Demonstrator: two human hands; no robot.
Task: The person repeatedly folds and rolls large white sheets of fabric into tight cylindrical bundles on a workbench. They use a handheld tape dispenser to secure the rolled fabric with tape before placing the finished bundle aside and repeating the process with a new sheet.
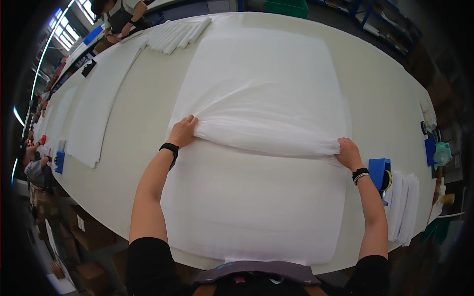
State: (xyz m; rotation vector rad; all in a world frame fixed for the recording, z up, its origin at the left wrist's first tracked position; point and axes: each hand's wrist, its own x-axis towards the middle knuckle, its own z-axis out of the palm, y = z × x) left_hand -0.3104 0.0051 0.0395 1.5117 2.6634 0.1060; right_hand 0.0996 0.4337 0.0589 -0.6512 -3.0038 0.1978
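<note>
The fingers of the left hand [184,131] are closed around one end of a gathered fold [266,136] in a thin white sheet, and the fingers of the right hand [349,153] pinch the other end, near the sheet's right edge. Between them the fold runs as a loose, bunched band, with creases fanning up from the left grip. The white sheet [276,59] lies in the middle of the counter [136,133], stretching away beyond the fold; a smooth white layer [256,202] spreads on the near side, up to the person's body. A black band [170,147] circles the left wrist.

Just beside the right forearm stands a blue tape dispenser [377,171], next to a few folded white bundles [405,207]. Left of the sheet lies a long white stack [101,98], and beyond it a row of white rolls [177,35]. At the far left corner a co-worker [124,17] bends over the counter; what those hands hold is too small to tell for certain.
</note>
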